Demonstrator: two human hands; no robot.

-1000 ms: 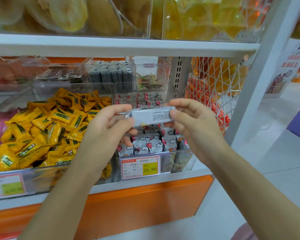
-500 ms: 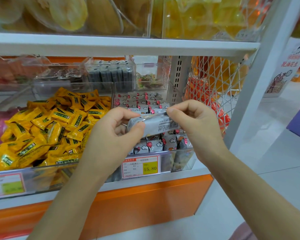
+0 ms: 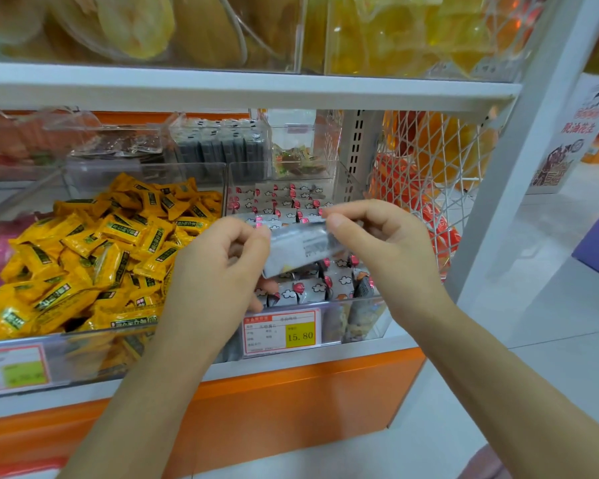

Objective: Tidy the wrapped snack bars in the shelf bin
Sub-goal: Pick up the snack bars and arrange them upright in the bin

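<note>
left hand [image 3: 218, 271] pinches left end of silver foil-wrapped snack bar [image 3: 300, 247] | right hand [image 3: 384, 250] pinches right end | bar tilted, held above clear plastic shelf bin [image 3: 360, 316] of matching bars

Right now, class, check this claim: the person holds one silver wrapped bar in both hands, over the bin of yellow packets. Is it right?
Wrong in one respect. In the head view the left hand and right hand do hold the silver bar, but over the clear bin of silver cloud-printed bars, beside the yellow packets, not over them.
</note>
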